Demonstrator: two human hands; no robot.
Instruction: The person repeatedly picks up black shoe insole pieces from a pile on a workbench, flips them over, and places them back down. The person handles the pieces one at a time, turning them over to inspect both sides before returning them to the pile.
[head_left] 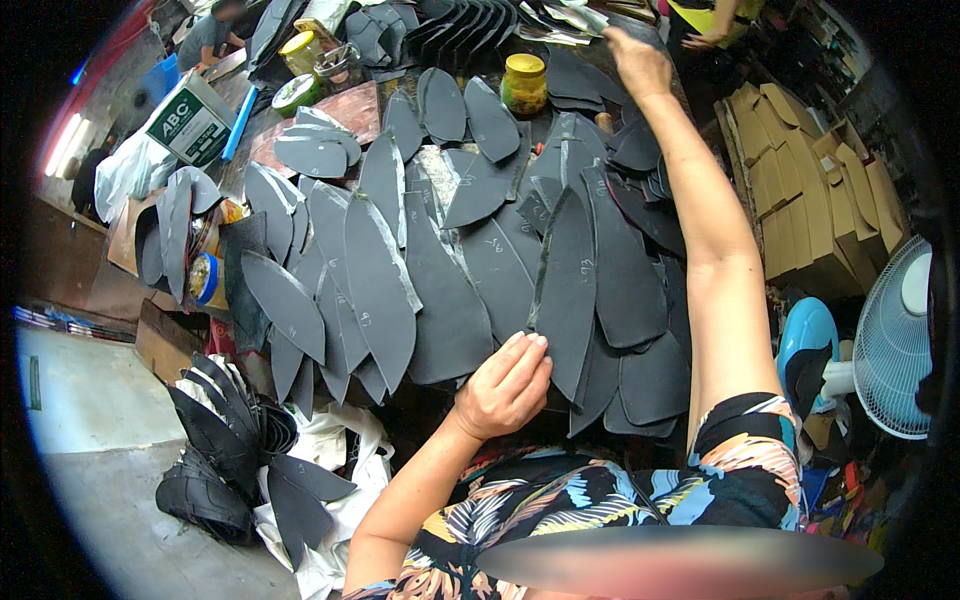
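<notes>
My left hand (pixel 508 384) is closed at the table's near edge, its fingertips pressed together. They meet the lower end of the pale-edged strip on a dark, leaf-shaped sheet piece (pixel 566 290); whether they pinch it is not clear. My right hand (pixel 640 66) is stretched to the far right of the table, fingers bunched beside a stack of pale sheets (pixel 562 22). What its fingers hold, if anything, is hidden. Between the hands lie several overlapping dark pieces, some with whitish edges, such as a long piece (pixel 440 300) and a pointed one (pixel 375 290).
A yellow-lidded jar (pixel 524 84) and a green-lidded tub (pixel 296 95) stand at the back. Flattened cardboard (pixel 815 190) and a fan (pixel 893 340) are on the right. Dark shoe-like parts (pixel 215 460) lie lower left. Another person's hand (pixel 705 38) shows at the far right.
</notes>
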